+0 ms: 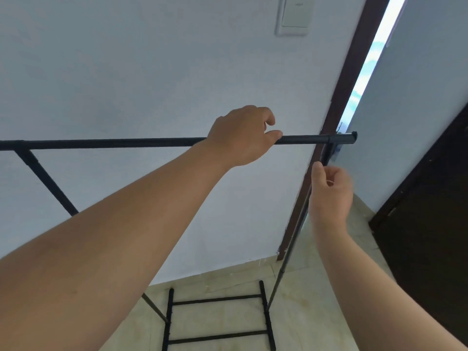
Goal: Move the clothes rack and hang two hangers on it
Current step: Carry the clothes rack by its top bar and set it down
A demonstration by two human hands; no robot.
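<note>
The black clothes rack stands against a white wall, and its top bar (pixel 114 143) runs level across the view. My left hand (pixel 243 138) is closed over that bar near its right end. The right upright (pixel 296 229) drops from the bar's end to the floor. My right hand (pixel 331 193) hovers just right of this upright with its fingers loosely curled and blurred, holding nothing. The rack's lower shelf rungs (pixel 217 300) show below on the floor. No hanger is in view.
A brown door frame (pixel 354 59) with a bright gap stands right behind the rack's right end. A dark door (pixel 430 211) is at the far right. A light switch (pixel 293 16) sits high on the wall. Beige floor tiles (pixel 316 300) lie below.
</note>
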